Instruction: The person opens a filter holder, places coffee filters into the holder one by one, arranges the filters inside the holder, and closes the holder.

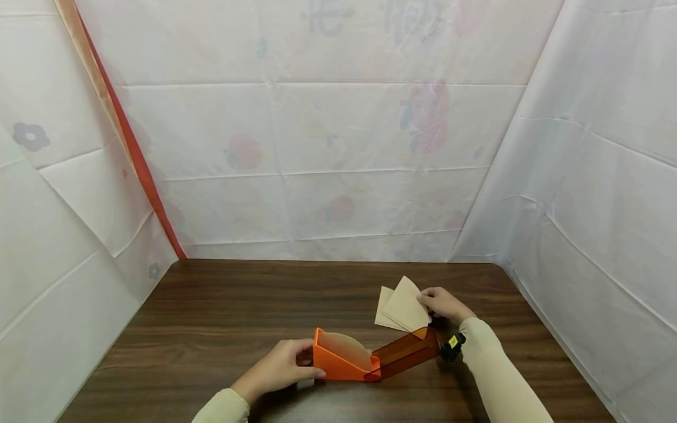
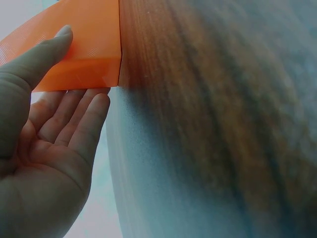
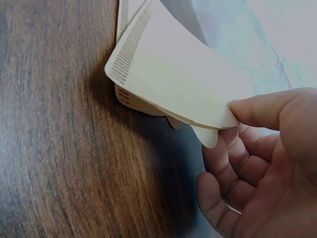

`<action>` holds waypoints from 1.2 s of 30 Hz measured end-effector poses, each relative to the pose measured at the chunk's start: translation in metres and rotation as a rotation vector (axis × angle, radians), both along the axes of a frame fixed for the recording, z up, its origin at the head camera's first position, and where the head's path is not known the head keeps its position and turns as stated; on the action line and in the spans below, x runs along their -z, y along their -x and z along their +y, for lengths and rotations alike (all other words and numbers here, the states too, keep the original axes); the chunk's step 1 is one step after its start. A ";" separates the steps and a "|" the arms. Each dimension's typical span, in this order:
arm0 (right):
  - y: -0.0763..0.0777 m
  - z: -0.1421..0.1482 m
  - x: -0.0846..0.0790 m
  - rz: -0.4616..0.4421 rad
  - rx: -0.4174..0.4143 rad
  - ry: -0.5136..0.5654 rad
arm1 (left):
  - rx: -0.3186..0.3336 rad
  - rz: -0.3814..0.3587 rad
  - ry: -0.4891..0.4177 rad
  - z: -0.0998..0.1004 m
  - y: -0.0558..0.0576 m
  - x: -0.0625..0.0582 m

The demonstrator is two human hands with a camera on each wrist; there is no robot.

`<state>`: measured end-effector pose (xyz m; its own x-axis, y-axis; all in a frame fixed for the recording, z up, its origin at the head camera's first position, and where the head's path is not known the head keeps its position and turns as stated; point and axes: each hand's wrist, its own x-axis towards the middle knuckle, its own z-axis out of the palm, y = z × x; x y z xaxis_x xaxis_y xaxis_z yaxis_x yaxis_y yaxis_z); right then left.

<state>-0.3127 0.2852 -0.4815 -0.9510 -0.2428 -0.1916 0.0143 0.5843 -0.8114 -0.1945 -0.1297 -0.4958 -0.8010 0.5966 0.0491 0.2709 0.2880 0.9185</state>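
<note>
Along the near part of the table (image 1: pixel 222 317), the left end of an orange holder (image 1: pixel 338 364) is gripped by the left hand (image 1: pixel 280 364), the thumb pressed to its front. Pale papers (image 1: pixel 344 346) are held inside; an amber lid (image 1: pixel 404 352) is swung out rightward. Farther back, a filter paper (image 1: pixel 407 308), left of the right hand (image 1: pixel 446 304), is pinched between thumb and fingers, with a second paper (image 1: pixel 385 298) partly covered beneath. Beyond, a printed white sheet (image 1: pixel 338 135) is hung.

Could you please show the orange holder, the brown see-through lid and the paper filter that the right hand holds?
Orange holder (image 1: pixel 337 365), head view: its side wall.
Brown see-through lid (image 1: pixel 406 354), head view: its middle.
Paper filter (image 3: pixel 176 69), right wrist view: its flat face.
</note>
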 end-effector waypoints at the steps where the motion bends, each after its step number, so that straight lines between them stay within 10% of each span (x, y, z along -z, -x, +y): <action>1: 0.000 0.000 0.000 0.001 -0.002 0.004 | -0.001 0.001 0.000 0.000 0.000 0.000; 36: 0.001 -0.007 -0.013 0.044 0.058 0.002 | 0.014 0.035 0.002 -0.001 0.001 0.001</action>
<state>-0.3135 0.2778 -0.4681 -0.9708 -0.1878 -0.1489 0.0122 0.5817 -0.8133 -0.1952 -0.1303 -0.4969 -0.7905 0.6077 0.0760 0.3071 0.2860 0.9077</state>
